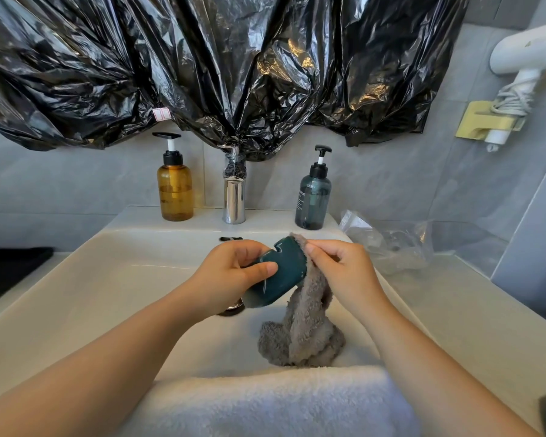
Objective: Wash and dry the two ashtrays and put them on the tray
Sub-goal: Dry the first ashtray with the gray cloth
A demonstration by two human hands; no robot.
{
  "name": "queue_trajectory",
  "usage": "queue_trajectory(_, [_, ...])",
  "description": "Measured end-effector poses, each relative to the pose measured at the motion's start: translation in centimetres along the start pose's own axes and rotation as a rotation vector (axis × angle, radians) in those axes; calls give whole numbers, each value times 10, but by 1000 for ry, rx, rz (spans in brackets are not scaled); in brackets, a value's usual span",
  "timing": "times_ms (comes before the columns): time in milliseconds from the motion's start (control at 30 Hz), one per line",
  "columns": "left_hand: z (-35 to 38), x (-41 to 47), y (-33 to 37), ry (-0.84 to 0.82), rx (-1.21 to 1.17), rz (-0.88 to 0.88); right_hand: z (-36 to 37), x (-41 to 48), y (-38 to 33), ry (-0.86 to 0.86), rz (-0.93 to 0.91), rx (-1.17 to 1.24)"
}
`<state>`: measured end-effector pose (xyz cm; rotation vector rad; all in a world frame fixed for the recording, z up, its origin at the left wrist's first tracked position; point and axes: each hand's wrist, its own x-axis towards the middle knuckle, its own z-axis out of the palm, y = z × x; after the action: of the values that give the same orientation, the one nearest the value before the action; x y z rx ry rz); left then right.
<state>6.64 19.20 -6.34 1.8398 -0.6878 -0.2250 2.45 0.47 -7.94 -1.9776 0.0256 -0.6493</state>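
A bathroom; white washbasin point(85, 266), chrome tap point(234, 197), pump bottles point(175, 187), wall-hung hairdryer point(527, 52)

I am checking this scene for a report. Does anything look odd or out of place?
Yes. Black plastic is draped above the sink, and its lowest fold hangs onto the tap. A crumpled clear bag lies on the counter to the right.

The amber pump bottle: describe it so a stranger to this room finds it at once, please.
On the back ledge of the white sink stands a chrome faucet. The amber pump bottle is left of it. It is translucent brown; the teal pump bottle on the right is dark.
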Motion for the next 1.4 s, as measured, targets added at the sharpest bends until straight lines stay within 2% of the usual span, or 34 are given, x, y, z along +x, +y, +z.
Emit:
queue_trajectory(167, [-2, 0, 1, 24, -52, 37, -5, -3, -3, 11, -30, 122])
queue_trajectory(333, [-1, 0, -1, 8, -4, 58, 7, -5, -11, -36, -184, -10])
queue_trajectory(433, [-1, -1, 0, 23, -43, 80, 3, 0, -5, 6, -57, 42])
queue_trajectory(567, [-4, -1, -1, -16, -104, 76, -2, 3, 5, -98, 183, 285])
queue_trajectory(633, [-4, 1, 0, -63, -108, 48, -2, 4, 6, -110, 193, 338])
queue_trajectory(767, [-2, 5, 1, -115, -198, -87, 2, 3, 5, -122, 182, 282])
queue_trajectory(900, [-1, 7, 1, -52, -222, -213, 10, 1, 4, -158, 178, 180])
queue_trajectory(1000, [0, 6, -2, -22, -146, -168, 10, -2, -1, -149, 152, 171])
queue_trajectory(1133, [-3, 3, -2, -62, -95, -108, 7, -3, -2, -51, 97, 90])
queue_trajectory(1267, [-3, 2, -3, -99, -50, -74, -1, -4, 1, -29, 103, 71])
queue_trajectory(1333, [-2, 3, -4, -97, -36, -60, -1, -7, -3, -13, 6, 57])
queue_trajectory(1400, [-2, 2, -4, -94, -11, -28, 4, -9, -9, -15, -167, -46])
